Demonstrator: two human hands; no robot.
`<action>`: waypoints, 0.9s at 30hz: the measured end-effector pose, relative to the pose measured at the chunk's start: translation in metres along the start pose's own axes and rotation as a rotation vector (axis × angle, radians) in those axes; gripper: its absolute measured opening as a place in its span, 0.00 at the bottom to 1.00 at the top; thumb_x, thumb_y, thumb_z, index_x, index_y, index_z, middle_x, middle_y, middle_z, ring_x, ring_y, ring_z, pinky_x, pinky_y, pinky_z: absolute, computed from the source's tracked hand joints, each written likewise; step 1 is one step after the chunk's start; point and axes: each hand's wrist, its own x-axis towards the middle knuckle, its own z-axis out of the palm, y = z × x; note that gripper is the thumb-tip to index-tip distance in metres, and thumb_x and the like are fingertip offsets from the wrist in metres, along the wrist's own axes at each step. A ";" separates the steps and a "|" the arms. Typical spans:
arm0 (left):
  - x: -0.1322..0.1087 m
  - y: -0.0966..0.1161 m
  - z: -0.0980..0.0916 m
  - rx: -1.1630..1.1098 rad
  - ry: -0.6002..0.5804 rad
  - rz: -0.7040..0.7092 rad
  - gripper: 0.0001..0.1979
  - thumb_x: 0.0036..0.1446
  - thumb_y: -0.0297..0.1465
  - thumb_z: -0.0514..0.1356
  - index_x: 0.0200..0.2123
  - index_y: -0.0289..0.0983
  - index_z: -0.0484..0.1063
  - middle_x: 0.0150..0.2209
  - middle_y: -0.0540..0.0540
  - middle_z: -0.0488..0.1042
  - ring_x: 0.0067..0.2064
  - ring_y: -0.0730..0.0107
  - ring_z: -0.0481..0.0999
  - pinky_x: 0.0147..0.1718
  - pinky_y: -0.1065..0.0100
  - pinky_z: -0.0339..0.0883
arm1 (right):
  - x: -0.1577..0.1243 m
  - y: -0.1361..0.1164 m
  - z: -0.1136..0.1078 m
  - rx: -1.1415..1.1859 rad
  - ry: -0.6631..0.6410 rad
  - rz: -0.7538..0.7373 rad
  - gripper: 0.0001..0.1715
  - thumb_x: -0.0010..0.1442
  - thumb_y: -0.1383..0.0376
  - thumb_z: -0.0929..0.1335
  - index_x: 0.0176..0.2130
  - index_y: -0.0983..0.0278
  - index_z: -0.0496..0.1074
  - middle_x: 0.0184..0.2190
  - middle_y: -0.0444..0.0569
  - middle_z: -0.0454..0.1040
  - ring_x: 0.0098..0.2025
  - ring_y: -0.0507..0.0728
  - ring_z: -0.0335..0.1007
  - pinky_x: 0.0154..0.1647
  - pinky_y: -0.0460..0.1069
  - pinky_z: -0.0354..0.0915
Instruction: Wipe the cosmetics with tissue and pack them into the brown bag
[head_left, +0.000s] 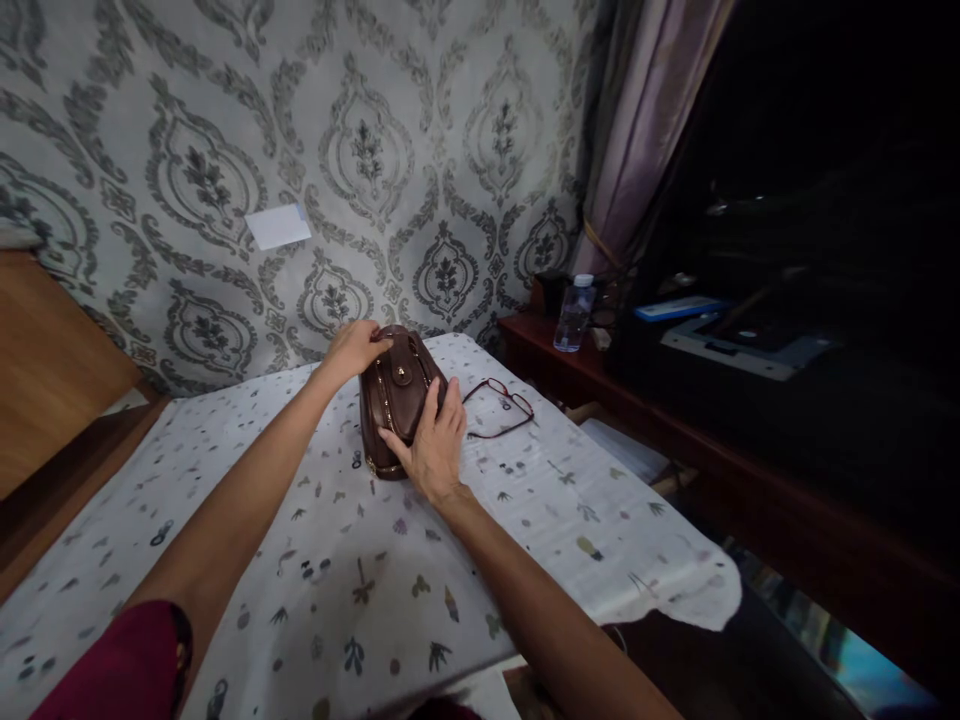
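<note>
A brown leather handbag (405, 385) with gold zips and a round metal stud on its flap lies on the patterned white cloth. My left hand (356, 350) grips its far end, the thumb on top and the other fingers partly hidden behind the edge. Across the near right part of the bag, my right hand (435, 445) holds on with the thumb on one side and the fingers on the other. Just right of the bag rest dark-red framed glasses (504, 405), their arms unfolded; neither hand touches them.
A damask-papered wall (367, 150) with a white card (277, 227) stands behind the cloth-covered table (375, 600). To the right, a dark red stand (540, 335) bears a clear bottle (574, 315) beside a large black screen (750, 200). A wooden board (60, 360) is at left.
</note>
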 end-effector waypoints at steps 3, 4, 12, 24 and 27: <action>-0.004 -0.005 -0.004 0.013 -0.027 -0.029 0.17 0.52 0.41 0.62 0.18 0.40 0.63 0.18 0.52 0.61 0.27 0.67 0.63 0.29 0.67 0.52 | 0.000 0.000 0.000 0.008 0.002 0.001 0.61 0.59 0.40 0.66 0.71 0.75 0.42 0.70 0.78 0.42 0.71 0.77 0.41 0.65 0.72 0.51; -0.006 -0.006 -0.004 0.011 -0.036 -0.033 0.18 0.51 0.42 0.62 0.18 0.40 0.63 0.17 0.53 0.61 0.27 0.67 0.63 0.28 0.67 0.52 | 0.000 0.000 0.000 0.010 0.002 0.003 0.61 0.59 0.40 0.66 0.71 0.74 0.41 0.70 0.78 0.42 0.72 0.77 0.41 0.65 0.72 0.51; -0.012 -0.010 0.002 -0.049 -0.062 -0.063 0.13 0.51 0.39 0.61 0.20 0.38 0.67 0.18 0.52 0.65 0.27 0.67 0.66 0.28 0.68 0.56 | 0.000 -0.001 -0.002 0.010 -0.009 0.008 0.61 0.59 0.41 0.67 0.71 0.76 0.44 0.70 0.79 0.42 0.72 0.76 0.40 0.66 0.70 0.51; -0.008 -0.020 0.015 -0.148 0.011 -0.080 0.15 0.55 0.38 0.52 0.23 0.38 0.71 0.22 0.48 0.70 0.30 0.64 0.70 0.30 0.68 0.61 | 0.001 -0.001 -0.002 -0.008 -0.019 0.019 0.61 0.59 0.40 0.66 0.72 0.74 0.43 0.70 0.77 0.43 0.71 0.76 0.43 0.65 0.71 0.51; -0.010 -0.017 0.012 -0.140 -0.002 -0.069 0.16 0.56 0.38 0.52 0.24 0.37 0.72 0.22 0.49 0.70 0.30 0.65 0.69 0.30 0.68 0.61 | 0.001 -0.001 -0.002 -0.003 -0.017 0.018 0.61 0.59 0.39 0.66 0.71 0.75 0.44 0.70 0.77 0.43 0.71 0.76 0.43 0.65 0.71 0.50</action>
